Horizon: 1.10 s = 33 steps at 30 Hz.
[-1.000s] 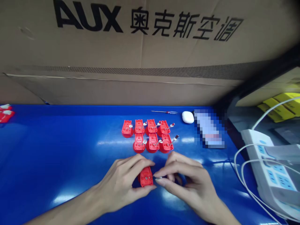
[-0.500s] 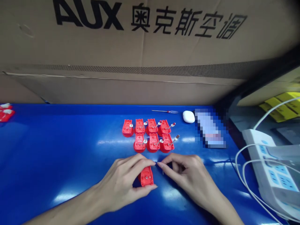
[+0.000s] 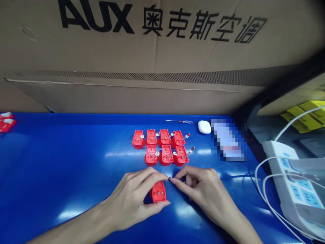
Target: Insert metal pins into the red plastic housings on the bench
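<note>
**Left hand point(image 3: 129, 203) grips red housing point(image 3: 158, 191), right hand point(image 3: 203, 186) pinches beside it**

The left hand curls around the housing's sides, steadying it above the blue workbench point(image 3: 63, 162) with its face turned upward. Beyond it stand seven like housings point(image 3: 165, 154) in two rows, with metal pins showing. The right fingertips point(image 3: 172, 180) are closed on something too small to tell, now nearer the left hand than a moment earlier.
</note>
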Tool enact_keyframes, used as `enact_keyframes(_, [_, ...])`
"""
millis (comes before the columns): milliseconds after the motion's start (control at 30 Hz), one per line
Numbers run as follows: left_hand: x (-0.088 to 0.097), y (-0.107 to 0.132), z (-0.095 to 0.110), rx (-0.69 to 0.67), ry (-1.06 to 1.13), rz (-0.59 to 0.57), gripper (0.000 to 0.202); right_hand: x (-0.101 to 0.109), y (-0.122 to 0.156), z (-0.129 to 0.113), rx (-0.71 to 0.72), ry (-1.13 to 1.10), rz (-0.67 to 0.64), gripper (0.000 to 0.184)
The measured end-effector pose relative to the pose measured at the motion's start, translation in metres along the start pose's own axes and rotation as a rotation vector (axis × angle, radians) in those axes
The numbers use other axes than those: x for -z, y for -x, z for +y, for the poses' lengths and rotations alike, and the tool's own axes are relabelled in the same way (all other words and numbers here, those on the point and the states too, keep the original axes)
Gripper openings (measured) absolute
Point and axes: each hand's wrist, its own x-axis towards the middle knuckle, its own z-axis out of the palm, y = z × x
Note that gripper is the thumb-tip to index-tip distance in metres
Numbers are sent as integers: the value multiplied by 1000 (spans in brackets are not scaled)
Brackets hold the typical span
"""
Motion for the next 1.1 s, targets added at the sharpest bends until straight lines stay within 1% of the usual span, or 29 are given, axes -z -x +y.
enact_keyframes(233, [0,0,0,0,-3,-8,47,0,3,-2,22,0,72,27])
enact_keyframes(367, [-2,1,-1,1,-4,-13,49,5,5,-3,62,6,104,42])
enact_keyframes(433, [-2,1,-2,-2,-8,-10,49,7,6,-1,69,53,141,47])
enact_keyframes(533, [-3,1,-2,4,-16,-10,49,9,6,5,55,187,170,45])
enact_keyframes(633, [-2,1,-2,2,-11,-9,48,10,6,9,53,316,124,39])
enact_keyframes(733, [-1,2,-1,-3,-13,-7,47,11,7,9,69,358,43,36])
enact_keyframes(933, [-1,1,-1,6,-19,-10,47,12,8,5,75,322,-25,21])
enact_keyframes(1100, [-1,1,-1,5,-3,-17,46,12,7,5,80,290,-48,19])
